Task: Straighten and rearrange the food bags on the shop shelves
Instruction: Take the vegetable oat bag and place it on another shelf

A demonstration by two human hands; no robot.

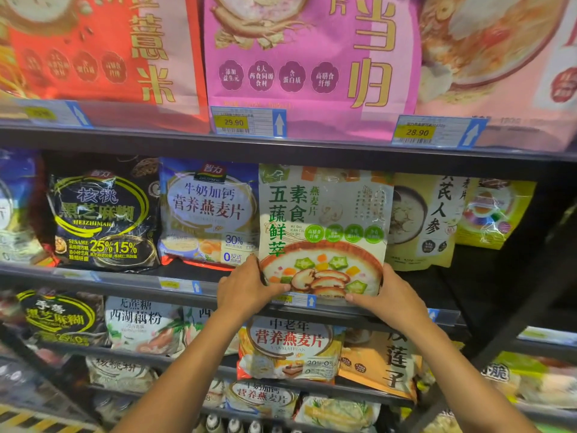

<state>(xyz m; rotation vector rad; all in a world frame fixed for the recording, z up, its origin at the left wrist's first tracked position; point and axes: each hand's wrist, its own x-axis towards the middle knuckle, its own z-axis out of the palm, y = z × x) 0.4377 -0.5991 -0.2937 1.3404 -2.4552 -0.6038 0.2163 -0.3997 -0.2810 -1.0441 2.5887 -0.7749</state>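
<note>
On the middle shelf [125, 276] I see a black sesame bag [103, 214] and a blue oat bag [207, 210] left of the pale green bag [324, 232], and a yellow bag [427, 220] to its right. The green bag stands upright at the front edge, overlapping the blue one. My left hand [246, 287] and right hand [385, 296] each grip one bottom corner, thumbs on the front: two hands, one bag, three neighbours.

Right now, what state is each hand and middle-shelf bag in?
vegetable oatmeal bag, upright, held at both lower corners
left hand, grips its lower left corner
right hand, grips its lower right corner
black sesame bag, upright, untouched
milk oatmeal bag, upright, untouched
ginseng bag, upright, untouched
</note>
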